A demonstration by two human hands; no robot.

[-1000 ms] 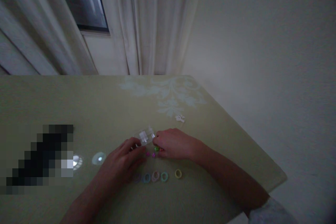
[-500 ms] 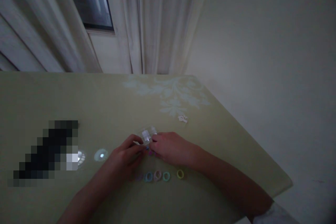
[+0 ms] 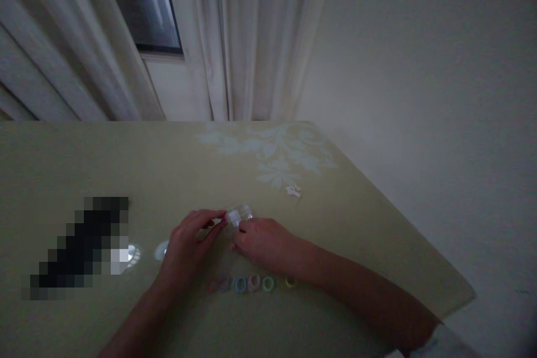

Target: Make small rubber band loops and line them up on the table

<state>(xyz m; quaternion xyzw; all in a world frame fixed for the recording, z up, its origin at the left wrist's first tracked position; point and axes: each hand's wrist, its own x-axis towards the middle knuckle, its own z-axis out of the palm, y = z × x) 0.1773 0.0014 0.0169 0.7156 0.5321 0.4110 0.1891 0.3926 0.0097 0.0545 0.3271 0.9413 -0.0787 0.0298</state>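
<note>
A small clear plastic box [image 3: 244, 211] with a white patch lies on the table between my hands. The thumb and fingers of my left hand [image 3: 188, 238] come together at the box's left edge, pinched on a small magenta piece [image 3: 224, 217] too tiny to name. My right hand [image 3: 260, 241] is at the near right side of the box, its fingers curled and pressed together; what they hold, if anything, is hidden. Nearer me runs a row of small coloured bands, among them a blue band [image 3: 239, 285], a pink band [image 3: 254, 282] and a green band [image 3: 267, 283].
A small white cut-out piece [image 3: 293, 191] lies beyond my right hand. At the left is a dark pixelated object [image 3: 79, 249], beside light reflections on the glossy table [image 3: 138, 179]. The table's right edge slants toward the wall. Curtains [image 3: 268, 39] hang behind.
My left hand has shifted left and slightly up to the box's left edge. My right hand has dropped a little toward me. Small coloured pieces once visible under the fingers are now covered or moved.
</note>
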